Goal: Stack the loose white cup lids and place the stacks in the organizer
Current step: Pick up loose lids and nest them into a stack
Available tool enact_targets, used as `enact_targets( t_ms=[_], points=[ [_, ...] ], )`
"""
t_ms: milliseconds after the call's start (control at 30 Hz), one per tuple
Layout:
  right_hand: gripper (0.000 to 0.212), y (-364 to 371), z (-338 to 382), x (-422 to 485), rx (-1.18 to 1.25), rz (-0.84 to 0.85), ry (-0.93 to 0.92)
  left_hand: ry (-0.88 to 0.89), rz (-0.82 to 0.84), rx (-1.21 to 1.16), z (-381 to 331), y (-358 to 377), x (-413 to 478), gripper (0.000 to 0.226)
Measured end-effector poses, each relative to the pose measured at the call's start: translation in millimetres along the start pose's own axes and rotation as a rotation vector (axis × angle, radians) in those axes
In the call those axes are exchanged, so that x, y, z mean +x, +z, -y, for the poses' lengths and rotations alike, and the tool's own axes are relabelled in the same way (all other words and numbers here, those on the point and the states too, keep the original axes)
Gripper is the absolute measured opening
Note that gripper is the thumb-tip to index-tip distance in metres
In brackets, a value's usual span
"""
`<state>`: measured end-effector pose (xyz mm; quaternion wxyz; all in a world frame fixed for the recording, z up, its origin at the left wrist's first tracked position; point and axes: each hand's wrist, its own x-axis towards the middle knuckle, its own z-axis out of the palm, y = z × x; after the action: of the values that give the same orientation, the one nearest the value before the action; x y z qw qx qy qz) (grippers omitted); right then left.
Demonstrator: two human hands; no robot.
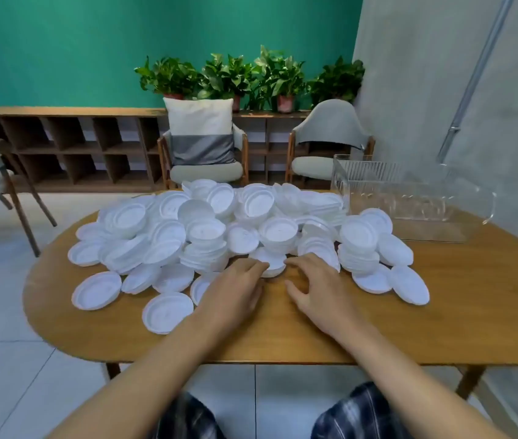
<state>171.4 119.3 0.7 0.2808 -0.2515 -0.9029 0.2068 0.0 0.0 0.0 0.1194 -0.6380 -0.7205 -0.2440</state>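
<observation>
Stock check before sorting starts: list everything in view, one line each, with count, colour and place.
table: one, brown wood, oval, centre
cup lids: dozens, white, heaped across the table
organizer: one, clear, table's far right
chairs: three, grey-green on wood frames, behind the table
cushion: one, white and grey, on the middle chair
shelf unit: one, dark brown, along the green wall
potted plants: four, green, atop the shelf unit
left hand: bare, fingertips at a lid on the heap's near edge
right hand: bare, beside it, at the same lid
</observation>
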Motion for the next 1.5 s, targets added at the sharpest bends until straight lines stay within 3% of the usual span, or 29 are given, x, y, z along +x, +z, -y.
enact_targets(
  t_ms=[133,333,767,1167,1333,1500],
  points=[
    [0.029,17.3,-9.8,-1.7,0.092,-0.137,0.026,0.007,-0.065,0.017,1.7,22.6,6.2,0.040],
    [0.031,29.6,-18.7,0.1,0.133,-0.246,0.036,-0.004,-0.154,0.112,3.7,41.0,16.5,0.048],
    [0.055,27.8,-24.0,1.2,0.222,-0.209,0.021,0.079,-0.334,-0.049,-1.6,43.9,5.0,0.021],
    [0.029,18.4,-17.7,-1.4,0.392,-0.308,0.065,0.054,-0.366,-0.351,-10.1,31.1,5.2,0.053],
    [0.045,12.6,-14.6,-5.0,0.588,-0.292,0.130,-0.018,-0.371,-0.473,-11.6,27.3,5.2,0.045],
    [0.069,12.1,-17.7,-9.2,0.504,-0.202,0.065,-0.045,-0.380,-0.504,-6.3,32.6,4.7,0.038]
  ],
)
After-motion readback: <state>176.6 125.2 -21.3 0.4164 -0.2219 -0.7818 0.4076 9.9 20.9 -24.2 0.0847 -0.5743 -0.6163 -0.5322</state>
